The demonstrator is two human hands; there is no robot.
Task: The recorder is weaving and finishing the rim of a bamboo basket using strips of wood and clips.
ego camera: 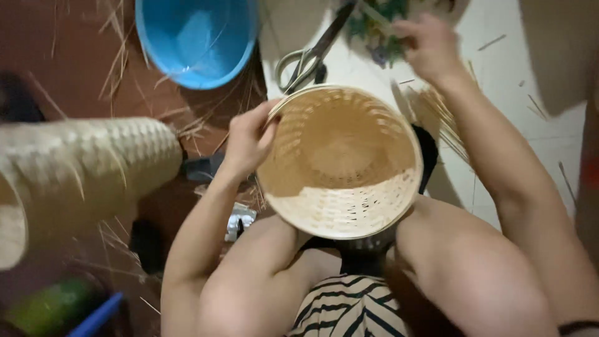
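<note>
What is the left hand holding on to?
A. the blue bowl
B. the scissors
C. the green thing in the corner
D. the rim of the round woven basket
D: the left hand grips the rim of the round woven basket between the knees, while the scissors and blue bowl lie untouched farther off.

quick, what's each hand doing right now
Left hand: closed on the rim of the woven basket.
Right hand: reaching away, blurred; grip cannot be told.

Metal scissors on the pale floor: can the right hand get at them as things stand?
Probably yes. The right hand is raised beyond the round woven bamboo basket, and the metal scissors lie uncovered just left of it, nothing between.
</note>
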